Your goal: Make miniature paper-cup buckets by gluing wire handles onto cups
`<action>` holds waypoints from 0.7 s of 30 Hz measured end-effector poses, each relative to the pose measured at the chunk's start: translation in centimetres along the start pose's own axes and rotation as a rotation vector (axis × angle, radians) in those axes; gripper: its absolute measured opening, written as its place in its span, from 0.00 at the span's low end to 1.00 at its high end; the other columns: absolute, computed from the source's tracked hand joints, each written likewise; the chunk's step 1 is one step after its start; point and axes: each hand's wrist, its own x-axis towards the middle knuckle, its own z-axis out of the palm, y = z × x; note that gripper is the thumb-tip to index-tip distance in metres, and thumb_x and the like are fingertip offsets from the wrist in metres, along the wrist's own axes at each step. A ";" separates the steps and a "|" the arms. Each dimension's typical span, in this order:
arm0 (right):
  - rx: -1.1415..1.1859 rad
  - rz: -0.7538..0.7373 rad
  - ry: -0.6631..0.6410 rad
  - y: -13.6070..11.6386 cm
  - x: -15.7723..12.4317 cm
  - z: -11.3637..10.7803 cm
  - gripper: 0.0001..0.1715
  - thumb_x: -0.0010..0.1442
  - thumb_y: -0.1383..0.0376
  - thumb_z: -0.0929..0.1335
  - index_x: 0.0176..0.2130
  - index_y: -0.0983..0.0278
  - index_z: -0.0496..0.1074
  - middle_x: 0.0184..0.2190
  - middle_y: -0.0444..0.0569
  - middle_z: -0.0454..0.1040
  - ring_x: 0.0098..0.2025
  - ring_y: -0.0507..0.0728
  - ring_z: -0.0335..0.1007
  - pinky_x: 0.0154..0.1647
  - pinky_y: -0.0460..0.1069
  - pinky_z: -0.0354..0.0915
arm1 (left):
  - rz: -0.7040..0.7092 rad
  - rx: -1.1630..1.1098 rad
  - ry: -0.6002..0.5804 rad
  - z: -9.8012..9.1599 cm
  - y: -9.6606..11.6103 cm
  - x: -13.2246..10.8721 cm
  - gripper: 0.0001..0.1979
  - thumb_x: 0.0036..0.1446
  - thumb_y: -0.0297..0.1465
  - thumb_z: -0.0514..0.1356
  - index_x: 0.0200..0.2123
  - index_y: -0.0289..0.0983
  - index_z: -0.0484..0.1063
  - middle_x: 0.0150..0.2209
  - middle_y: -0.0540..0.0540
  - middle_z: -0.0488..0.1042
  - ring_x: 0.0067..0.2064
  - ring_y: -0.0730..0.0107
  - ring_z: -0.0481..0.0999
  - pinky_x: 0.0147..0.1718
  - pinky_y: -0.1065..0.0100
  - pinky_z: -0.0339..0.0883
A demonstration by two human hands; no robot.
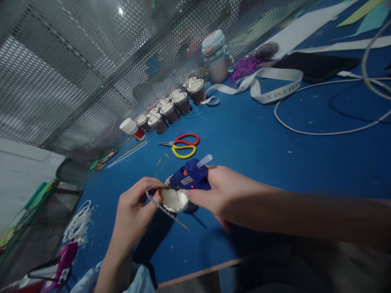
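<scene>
blue tabletop lies under both hands, a perforated metal screen rising beyond. between the hands sits a small cup, white inside, its opening facing up. the left hand pinches a grey braided cord between thumb and fingers at the cup's near-left rim; the cord's loose end trails toward the wearer. whether those fingers also grip the cup, i cannot tell. the right hand is wrapped around a blue glue gun, its nozzle at the far rim, a pale glue stick poking out behind. the gun hides part of that rim.

just beyond the gun, scissors with red and yellow handles lie near the hands. farther off, a row of dark cups with white tops lines the screen, between a stack of paper cups and a bottle. past the right hand are purple yarn, a curling printed ribbon and a looped white cable. left of the left hand rests a tangle of white cord.
</scene>
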 end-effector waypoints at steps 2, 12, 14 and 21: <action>-0.007 0.006 0.008 -0.1 -0.1 0.0 0.20 0.58 0.57 0.62 0.19 0.63 0.63 0.13 0.45 0.66 0.18 0.52 0.63 0.20 0.45 0.58 | 0.007 0.003 0.001 0.0 -0.1 0.0 0.05 0.56 0.28 0.58 0.30 0.37 0.75 0.32 0.46 0.77 0.34 0.69 0.76 0.31 0.72 0.68; -0.034 -0.030 0.017 0.2 0.1 0.0 0.18 0.58 0.57 0.62 0.20 0.63 0.63 0.12 0.44 0.64 0.17 0.51 0.61 0.19 0.44 0.56 | 0.021 -0.004 -0.006 0.1 -0.1 0.1 0.05 0.56 0.26 0.58 0.31 0.37 0.74 0.32 0.47 0.76 0.33 0.71 0.75 0.30 0.73 0.67; -0.031 -0.029 0.018 0.2 0.1 -0.1 0.19 0.57 0.57 0.62 0.20 0.63 0.62 0.12 0.44 0.64 0.17 0.51 0.61 0.18 0.44 0.56 | 0.023 -0.003 -0.012 0.1 0.0 0.0 0.05 0.56 0.26 0.59 0.31 0.37 0.74 0.32 0.47 0.76 0.34 0.71 0.75 0.31 0.73 0.67; 0.002 -0.027 -0.012 0.3 0.3 0.3 0.18 0.59 0.54 0.62 0.25 0.63 0.66 0.12 0.42 0.62 0.16 0.52 0.61 0.18 0.44 0.57 | 0.021 -0.015 0.001 0.0 -0.4 0.0 0.04 0.55 0.26 0.59 0.31 0.38 0.74 0.33 0.47 0.77 0.34 0.71 0.76 0.31 0.73 0.67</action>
